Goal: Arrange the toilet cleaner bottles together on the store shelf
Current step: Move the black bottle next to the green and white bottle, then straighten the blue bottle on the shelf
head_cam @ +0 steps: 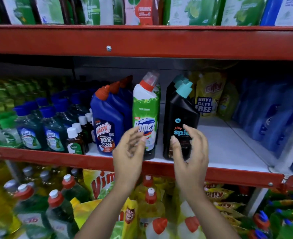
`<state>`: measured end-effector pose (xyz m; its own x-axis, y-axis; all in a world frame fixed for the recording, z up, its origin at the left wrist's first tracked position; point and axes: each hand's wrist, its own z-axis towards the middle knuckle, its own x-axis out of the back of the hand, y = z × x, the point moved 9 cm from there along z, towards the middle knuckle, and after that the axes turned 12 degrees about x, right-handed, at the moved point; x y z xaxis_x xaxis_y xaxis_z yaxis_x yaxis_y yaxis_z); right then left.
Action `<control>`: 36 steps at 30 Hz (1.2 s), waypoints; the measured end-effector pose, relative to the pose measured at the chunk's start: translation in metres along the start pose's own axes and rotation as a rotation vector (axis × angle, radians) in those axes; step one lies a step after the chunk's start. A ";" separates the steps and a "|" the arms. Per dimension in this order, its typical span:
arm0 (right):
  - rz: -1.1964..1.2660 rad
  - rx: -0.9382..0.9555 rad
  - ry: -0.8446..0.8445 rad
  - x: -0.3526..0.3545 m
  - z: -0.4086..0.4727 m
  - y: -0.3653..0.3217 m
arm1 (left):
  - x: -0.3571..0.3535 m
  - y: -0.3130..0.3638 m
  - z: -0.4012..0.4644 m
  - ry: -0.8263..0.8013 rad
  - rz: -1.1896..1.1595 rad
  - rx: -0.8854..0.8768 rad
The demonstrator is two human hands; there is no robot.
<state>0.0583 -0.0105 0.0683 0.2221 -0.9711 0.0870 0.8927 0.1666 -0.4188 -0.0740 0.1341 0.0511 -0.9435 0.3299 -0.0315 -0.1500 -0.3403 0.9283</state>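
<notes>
On the middle shelf (228, 152) stand a row of blue Harpic bottles (106, 121) with red caps, a green-and-white Domex bottle (146, 107), and a row of black Spic bottles (182, 114) with teal caps. My left hand (129, 150) is in front of the Domex bottle's lower part, fingers spread and curled, holding nothing. My right hand (190, 152) curls around the lower front of the nearest black bottle, thumb on its left side and fingers on its right. A gap separates the Domex bottle from the black ones.
Dark green floor-cleaner bottles (30, 131) and small brown Dettol bottles (74, 140) fill the shelf's left. Yellow pouches (209, 95) and blue bottles (271, 118) stand at the right, with bare white shelf between. Red shelf beams (142, 42) run above and below. The lower shelf holds dish-liquid bottles (59, 209).
</notes>
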 end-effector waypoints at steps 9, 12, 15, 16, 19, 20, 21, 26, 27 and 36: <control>0.483 -0.358 -0.414 -0.138 -0.039 -0.039 | 0.094 -0.031 0.051 0.166 0.302 0.033; 0.393 -0.359 -0.438 -0.162 -0.040 -0.041 | 0.094 -0.036 0.064 0.077 0.395 0.020; 0.252 -0.321 -0.389 -0.172 -0.035 -0.037 | 0.097 -0.035 0.073 0.045 0.415 -0.029; 0.213 -0.305 -0.367 -0.174 -0.034 -0.036 | 0.099 -0.036 0.075 0.039 0.408 -0.034; 0.137 -0.284 -0.298 -0.176 -0.034 -0.030 | 0.102 -0.037 0.078 0.027 0.368 -0.036; 0.125 -0.285 -0.276 -0.175 -0.034 -0.028 | 0.102 -0.036 0.078 0.025 0.354 -0.039; 0.122 -0.291 -0.252 -0.174 -0.034 -0.027 | 0.102 -0.034 0.077 0.024 0.345 -0.044; 0.121 -0.324 -0.150 -0.167 -0.036 -0.025 | 0.103 -0.032 0.075 0.034 0.331 -0.072; 0.119 -0.327 -0.144 -0.165 -0.036 -0.025 | 0.102 -0.032 0.074 0.029 0.326 -0.073; 0.171 -0.341 -0.123 -0.155 -0.039 -0.026 | 0.102 -0.026 0.065 0.023 0.258 -0.061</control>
<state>-0.0146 0.1290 0.0299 0.4202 -0.9031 0.0887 0.6619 0.2382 -0.7107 -0.1472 0.2334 0.0478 -0.9592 0.2054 0.1944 0.0798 -0.4629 0.8828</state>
